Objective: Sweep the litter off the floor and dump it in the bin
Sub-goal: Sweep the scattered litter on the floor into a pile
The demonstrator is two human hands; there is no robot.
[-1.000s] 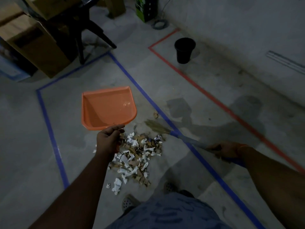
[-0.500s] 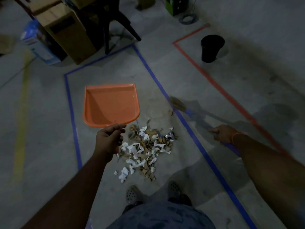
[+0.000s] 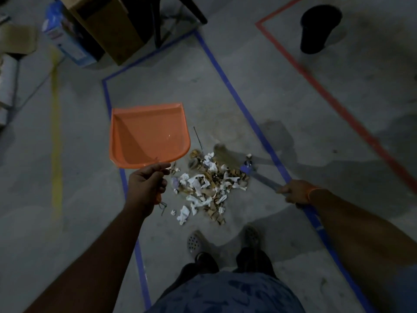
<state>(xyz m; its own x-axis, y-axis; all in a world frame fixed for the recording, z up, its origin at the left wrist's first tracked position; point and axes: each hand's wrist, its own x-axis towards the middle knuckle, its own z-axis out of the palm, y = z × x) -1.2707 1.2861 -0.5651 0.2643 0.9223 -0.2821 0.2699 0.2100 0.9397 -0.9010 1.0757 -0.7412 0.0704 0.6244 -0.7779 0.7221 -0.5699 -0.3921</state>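
Left hand [image 3: 145,187] fingers curl around the orange dustpan [image 3: 147,136] handle; right hand [image 3: 295,194] fingers grip the broom [image 3: 252,170] beside the litter [image 3: 207,188]

Orange wristband [image 3: 312,191], blue patterned shirt [image 3: 225,292], clogs [image 3: 194,242]

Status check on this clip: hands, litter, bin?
Left hand grips orange dustpan, empty. Right hand grips broom at the litter pile. Black bin far right, beyond red tape; path looks open.
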